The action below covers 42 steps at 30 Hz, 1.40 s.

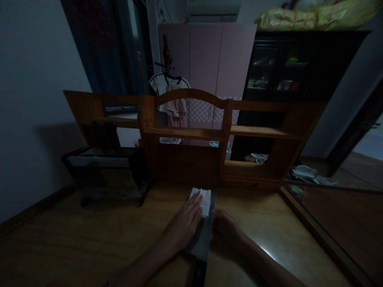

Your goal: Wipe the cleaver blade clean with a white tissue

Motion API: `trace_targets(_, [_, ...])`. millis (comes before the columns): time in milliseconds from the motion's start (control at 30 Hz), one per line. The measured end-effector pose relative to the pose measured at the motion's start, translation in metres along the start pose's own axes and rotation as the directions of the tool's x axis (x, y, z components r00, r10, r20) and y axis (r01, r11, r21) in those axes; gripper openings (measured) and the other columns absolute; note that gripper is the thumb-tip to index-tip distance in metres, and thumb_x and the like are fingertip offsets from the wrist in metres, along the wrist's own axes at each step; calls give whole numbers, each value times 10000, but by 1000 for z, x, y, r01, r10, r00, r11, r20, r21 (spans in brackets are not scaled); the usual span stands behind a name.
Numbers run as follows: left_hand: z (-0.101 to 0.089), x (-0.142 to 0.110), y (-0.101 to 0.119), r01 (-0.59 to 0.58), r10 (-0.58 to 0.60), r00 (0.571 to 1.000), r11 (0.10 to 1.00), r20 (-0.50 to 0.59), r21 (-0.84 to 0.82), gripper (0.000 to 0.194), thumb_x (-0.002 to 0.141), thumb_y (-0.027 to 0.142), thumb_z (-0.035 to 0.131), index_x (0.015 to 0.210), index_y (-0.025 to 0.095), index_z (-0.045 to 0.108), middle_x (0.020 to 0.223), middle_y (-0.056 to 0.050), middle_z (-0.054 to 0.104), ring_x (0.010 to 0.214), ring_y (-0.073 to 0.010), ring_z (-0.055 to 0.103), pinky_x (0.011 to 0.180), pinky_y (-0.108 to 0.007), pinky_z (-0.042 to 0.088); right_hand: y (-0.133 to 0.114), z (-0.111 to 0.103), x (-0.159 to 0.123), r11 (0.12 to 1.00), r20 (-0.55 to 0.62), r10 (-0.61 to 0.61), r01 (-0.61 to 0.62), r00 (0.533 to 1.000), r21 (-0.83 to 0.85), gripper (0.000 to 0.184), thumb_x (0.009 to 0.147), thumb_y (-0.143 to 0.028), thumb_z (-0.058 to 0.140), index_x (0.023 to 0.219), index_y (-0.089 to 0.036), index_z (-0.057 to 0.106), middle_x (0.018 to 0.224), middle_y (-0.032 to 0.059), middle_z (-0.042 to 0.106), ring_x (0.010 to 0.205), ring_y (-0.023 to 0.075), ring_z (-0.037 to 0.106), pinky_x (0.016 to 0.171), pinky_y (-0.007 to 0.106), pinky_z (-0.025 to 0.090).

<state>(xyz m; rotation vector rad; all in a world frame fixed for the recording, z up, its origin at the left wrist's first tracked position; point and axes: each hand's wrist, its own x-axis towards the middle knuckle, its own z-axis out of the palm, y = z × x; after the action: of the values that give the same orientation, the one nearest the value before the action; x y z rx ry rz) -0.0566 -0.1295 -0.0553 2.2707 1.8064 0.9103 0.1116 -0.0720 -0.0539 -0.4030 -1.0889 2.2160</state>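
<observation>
A wide-bladed knife lies in the lower middle of the frame, its dark handle toward the bottom edge and its blade pointing up the picture. A white cloth or tissue sits over the far end of the blade. The left hand lies flattened on the cloth, fingers stretched out over it rather than wrapped round it. The right hand is beside the blade's right edge; its fingers look curled in, but the gloom hides whether they grip anything, or whether they touch the metal.

As for progress, the cloth is at the far end, while the nearer part of the blade is uncovered. Nothing visible marks either part as finished, so how much is left cannot be judged.

Both lie on a shiny wooden table, with a bright glare patch at lower right. Just past the cloth, a wooden shelf unit spans the middle of the frame and limits reach that way. A dark box stands at left, well apart from the knife. Behind are hanging clothes, a pink wardrobe and, upper right, a dark cabinet topped by yellow bags. The dim light is the main hindrance.
</observation>
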Motion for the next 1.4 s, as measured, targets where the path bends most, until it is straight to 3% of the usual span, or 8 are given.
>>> trace_targets(167, [12,-1,-15,60,-63,997,996,-44,-66,511,1022,348,178,1514,212,186,1571,-35,145,1446,-171,105,1196,-422,238,1,0,1,1000,-12,-2,2,1000,-28,224,792,-332,621,810,-131,719,818,86,715,748,200,624,743,314,432])
trace_targets(367, [12,-2,-12,77,-81,996,991,-31,-108,513,1024,354,184,1520,232,142,1580,-19,90,1448,-165,71,1202,-406,222,5,-9,2,999,-22,-10,10,1000,-33,219,800,-343,622,783,-144,712,780,66,707,718,193,616,740,311,431])
trace_targets(533, [4,-2,-5,27,-29,999,995,-18,-93,517,1021,357,234,1519,251,141,1582,-24,89,1451,-182,84,1196,-441,219,4,-9,3,1000,-6,-10,10,1000,-24,234,797,-308,632,868,-106,726,850,99,721,761,201,639,780,311,437])
trace_targets(767, [-8,-1,15,-49,50,996,999,73,-11,521,1014,389,264,1513,269,176,1576,-4,141,1452,-163,136,1197,-401,221,6,-14,3,999,-108,5,-2,994,33,178,751,-301,696,791,-128,709,784,68,719,713,188,636,732,292,449])
trace_targets(933, [-16,-1,24,-112,110,986,994,128,7,516,1017,381,249,1514,282,156,1576,12,133,1450,-151,144,1195,-378,220,3,-10,2,999,-76,12,-8,997,47,263,768,-280,668,967,-117,719,952,95,735,811,209,657,804,310,451])
trace_targets(1167, [-24,-1,32,-190,192,964,981,185,-28,505,1015,377,269,1506,283,197,1571,17,160,1444,-148,182,1188,-374,238,-2,-4,-2,989,-103,69,-55,992,134,298,730,-280,705,988,-130,702,971,85,732,859,213,664,830,311,447])
trace_targets(1400, [-33,-2,41,-317,316,925,948,213,-29,490,1002,373,321,1484,294,279,1517,16,331,1413,-172,286,1178,-392,265,-11,-10,-2,964,-152,151,-111,977,242,297,786,-367,653,934,-113,699,881,89,741,810,206,680,845,315,457])
